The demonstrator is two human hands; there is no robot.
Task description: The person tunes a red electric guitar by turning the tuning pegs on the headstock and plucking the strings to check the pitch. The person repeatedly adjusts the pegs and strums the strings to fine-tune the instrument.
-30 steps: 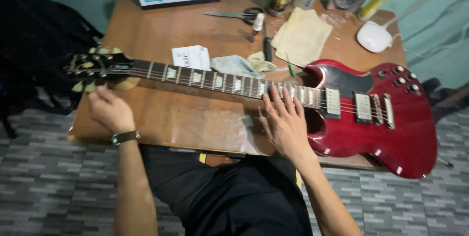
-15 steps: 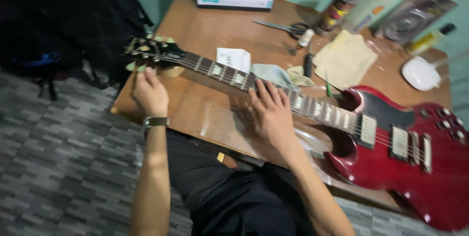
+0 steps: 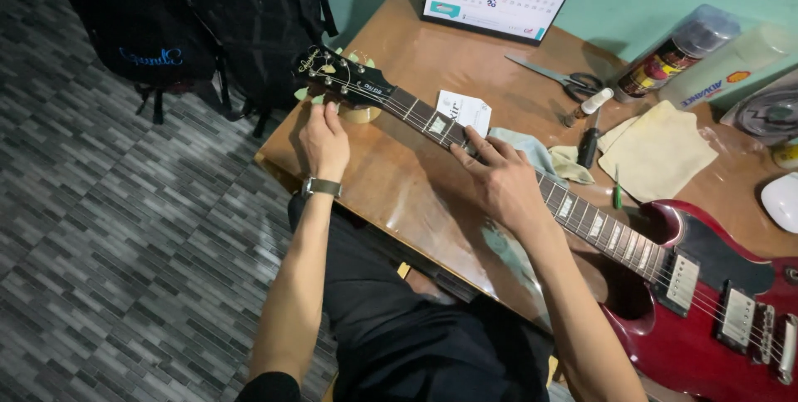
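Since the earlier frame my right hand has slid up the neck, away from the red body toward the headstock, and my left hand has kept its place at the tuners while the view has swung leftward to take in the tiled floor. From the head camera, the only view I have, the red electric guitar lies flat across the wooden table, neck pointing to my left. My left fingers are curled narrow against the near edge of the headstock, seemingly pinching a pale green tuning peg, though whether they grip it fully I cannot tell. My right fingers are spread wide and rest flat on the fretboard, fingertips beyond the strings, palm on the near side. I judge the risks to be these: overturning the peg could snap a string under my right fingers, and the headstock sits close to the table's left corner, so a push from either hand could slide it off. Just beyond my right fingertips lie a small white card and a bluish cloth; the scissors are well apart.
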